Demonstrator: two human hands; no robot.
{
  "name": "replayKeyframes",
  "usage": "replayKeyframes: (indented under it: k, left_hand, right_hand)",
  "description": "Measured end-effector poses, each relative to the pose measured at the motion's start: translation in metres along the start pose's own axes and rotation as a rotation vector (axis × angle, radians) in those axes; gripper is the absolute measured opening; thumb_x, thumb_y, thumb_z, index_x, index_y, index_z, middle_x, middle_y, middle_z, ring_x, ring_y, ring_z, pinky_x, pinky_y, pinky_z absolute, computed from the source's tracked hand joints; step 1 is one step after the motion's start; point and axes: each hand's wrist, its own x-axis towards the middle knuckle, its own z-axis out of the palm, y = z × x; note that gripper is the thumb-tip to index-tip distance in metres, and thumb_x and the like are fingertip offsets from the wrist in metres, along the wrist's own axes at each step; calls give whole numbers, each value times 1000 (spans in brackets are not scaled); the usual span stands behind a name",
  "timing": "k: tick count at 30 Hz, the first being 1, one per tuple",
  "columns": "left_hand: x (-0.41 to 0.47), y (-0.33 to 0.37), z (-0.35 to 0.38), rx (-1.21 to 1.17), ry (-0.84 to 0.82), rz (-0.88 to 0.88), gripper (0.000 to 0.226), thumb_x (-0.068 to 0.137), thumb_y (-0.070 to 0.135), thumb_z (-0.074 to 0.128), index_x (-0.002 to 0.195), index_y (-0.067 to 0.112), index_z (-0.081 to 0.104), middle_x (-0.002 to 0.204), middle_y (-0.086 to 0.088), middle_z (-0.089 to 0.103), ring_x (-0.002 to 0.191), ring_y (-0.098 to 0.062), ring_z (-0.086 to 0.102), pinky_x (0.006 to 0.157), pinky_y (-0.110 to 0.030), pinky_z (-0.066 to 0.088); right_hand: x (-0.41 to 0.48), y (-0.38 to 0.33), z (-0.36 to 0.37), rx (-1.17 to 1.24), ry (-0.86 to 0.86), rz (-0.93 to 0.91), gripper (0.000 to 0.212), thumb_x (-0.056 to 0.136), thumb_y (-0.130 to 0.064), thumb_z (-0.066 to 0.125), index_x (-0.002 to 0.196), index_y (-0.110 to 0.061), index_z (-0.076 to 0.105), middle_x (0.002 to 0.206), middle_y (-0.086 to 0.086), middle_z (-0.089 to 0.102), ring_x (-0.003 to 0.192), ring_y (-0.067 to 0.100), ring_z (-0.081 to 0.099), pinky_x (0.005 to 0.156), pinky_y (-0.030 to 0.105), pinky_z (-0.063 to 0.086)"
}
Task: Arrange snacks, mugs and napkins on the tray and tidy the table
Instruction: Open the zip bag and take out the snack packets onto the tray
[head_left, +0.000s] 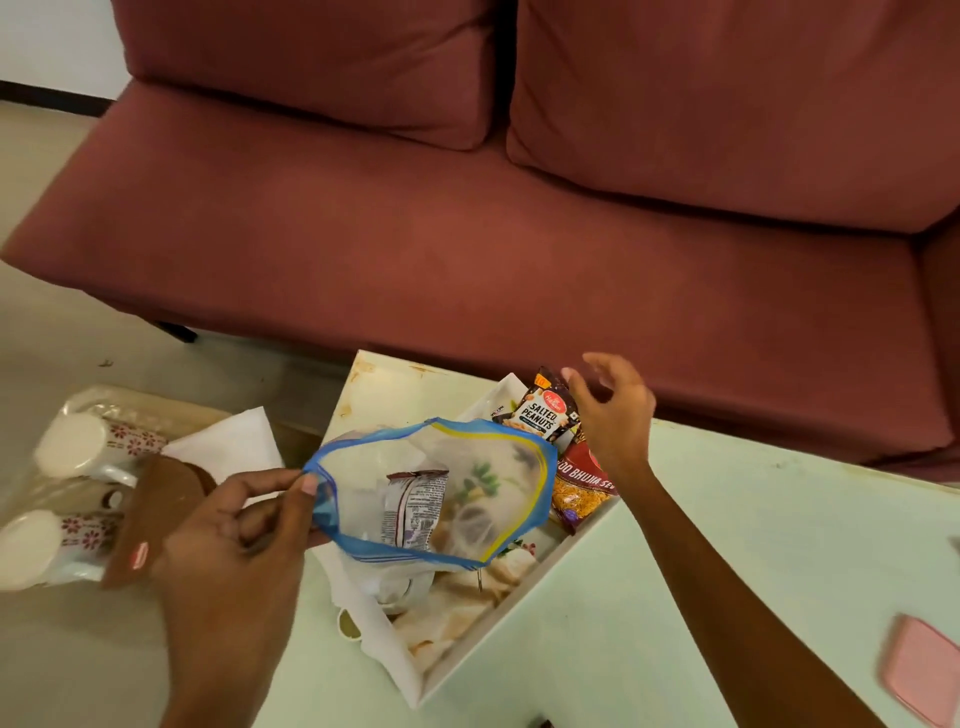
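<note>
My left hand (244, 525) pinches the blue and yellow rim of a clear zip bag (431, 493), holding its mouth wide over the white tray (514, 618). A snack packet (415, 509) lies inside the bag. My right hand (613, 415) hovers with fingers spread beside a salted peanuts packet (540, 413) and a red bhujia packet (582, 483) at the tray's far end. Whether it touches the peanuts I cannot tell. Two white mugs with red flower prints (72, 447) (36, 545) lie inside a plastic bag on the left, next to a white napkin (228, 447) and a brown pouch (156, 514).
A maroon sofa (519, 208) runs along the far side of the pale green table (727, 545). A pink flat object (919, 670) lies at the table's right edge. The mugs and napkin rest on a second beige tray (135, 400) low on the left, over the floor.
</note>
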Motion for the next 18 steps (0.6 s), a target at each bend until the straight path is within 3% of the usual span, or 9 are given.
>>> replayKeyframes:
  k: [2, 4, 6, 8, 10, 13, 15, 18]
  left_hand:
    - [-7, 4, 1, 48, -25, 18, 16, 80, 17, 65, 70, 30, 60, 58, 25, 68, 52, 0, 66, 45, -13, 51]
    - [-14, 11, 1, 103, -58, 13, 19, 81, 16, 65, 69, 30, 61, 60, 22, 70, 52, -3, 67, 46, -21, 54]
    - [-21, 16, 0, 154, -91, 24, 16, 82, 16, 65, 72, 27, 62, 62, 11, 73, 56, -9, 69, 48, -31, 56]
    - [-30, 24, -2, 190, -129, 27, 3, 81, 20, 64, 78, 20, 64, 74, -3, 74, 66, -18, 71, 53, -36, 58]
    - [-40, 31, -5, 204, -137, 48, 10, 78, 26, 63, 82, 17, 64, 80, -8, 73, 71, -20, 71, 51, -33, 58]
    - [-51, 44, -7, 208, -151, 76, 22, 72, 34, 59, 83, 17, 64, 79, -5, 71, 72, -19, 70, 47, -22, 55]
    - [-54, 48, -10, 216, -163, 89, 15, 76, 28, 62, 84, 16, 64, 81, -6, 70, 75, -23, 69, 52, -23, 56]
    - [-56, 50, -15, 210, -177, 113, 13, 76, 26, 62, 84, 16, 63, 82, -5, 69, 78, -24, 69, 52, -20, 56]
  right_hand:
    - [-33, -45, -19, 101, 118, -275, 13, 81, -18, 69, 92, -12, 64, 89, -1, 64, 84, 12, 62, 74, 12, 45]
    - [-65, -82, -31, 124, -10, -558, 3, 82, -15, 65, 85, -14, 64, 81, -3, 65, 77, 7, 60, 73, 11, 45]
    - [-86, -104, -32, 32, -434, -676, 10, 82, -13, 64, 92, -12, 67, 89, 2, 70, 83, 10, 62, 78, 17, 47]
    - [-96, -113, -22, -279, -940, -584, 27, 84, -11, 61, 111, -12, 63, 113, 7, 67, 103, 19, 61, 88, 27, 45]
    - [-103, -100, -4, -594, -1210, -582, 37, 86, -3, 55, 122, -9, 55, 126, 12, 59, 114, 27, 54, 94, 35, 43]
    - [-117, -73, 21, -898, -1305, -942, 33, 88, 3, 45, 120, -3, 52, 126, 15, 56, 115, 32, 52, 94, 41, 42]
    - [-128, -53, 34, -1044, -1275, -1136, 29, 89, 0, 45, 116, -4, 53, 121, 12, 57, 111, 30, 55, 92, 39, 46]
    - [-140, -34, 46, -1078, -1222, -1217, 31, 91, -2, 41, 122, -1, 46, 123, 16, 54, 111, 32, 52, 93, 41, 45]
